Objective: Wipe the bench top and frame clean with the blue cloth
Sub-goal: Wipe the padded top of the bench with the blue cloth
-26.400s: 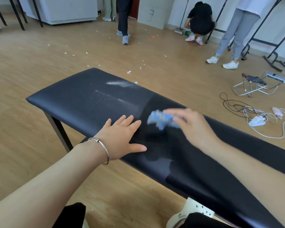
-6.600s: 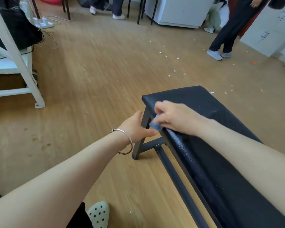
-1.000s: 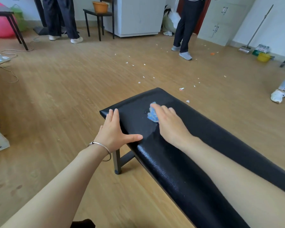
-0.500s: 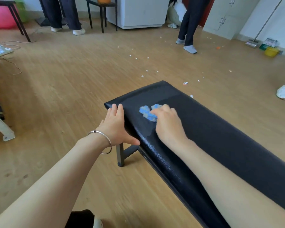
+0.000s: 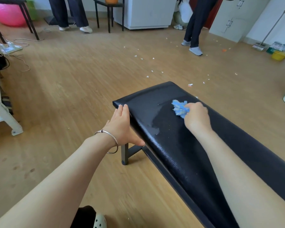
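Note:
A long black padded bench (image 5: pixel 171 145) runs from the centre to the lower right. My right hand (image 5: pixel 197 118) presses a crumpled blue cloth (image 5: pixel 179 108) onto the bench top near its far end; a damp streak trails beside it. My left hand (image 5: pixel 123 125), with a silver bangle on the wrist, lies flat against the bench's near side edge by the corner, fingers extended, holding nothing. The dark metal frame leg (image 5: pixel 124 153) shows below that hand.
White scraps of litter (image 5: pixel 148 66) dot the wooden floor beyond the bench. People stand at the back (image 5: pixel 193 30), near a white cabinet (image 5: pixel 146 12) and a small black table (image 5: pixel 109 7). A white frame (image 5: pixel 2 112) stands at the left; a yellow bucket (image 5: pixel 278 55) far right.
My right hand has slid the blue cloth to the right across the bench top, leaving a wet patch. My left hand slipped from the top down onto the side edge.

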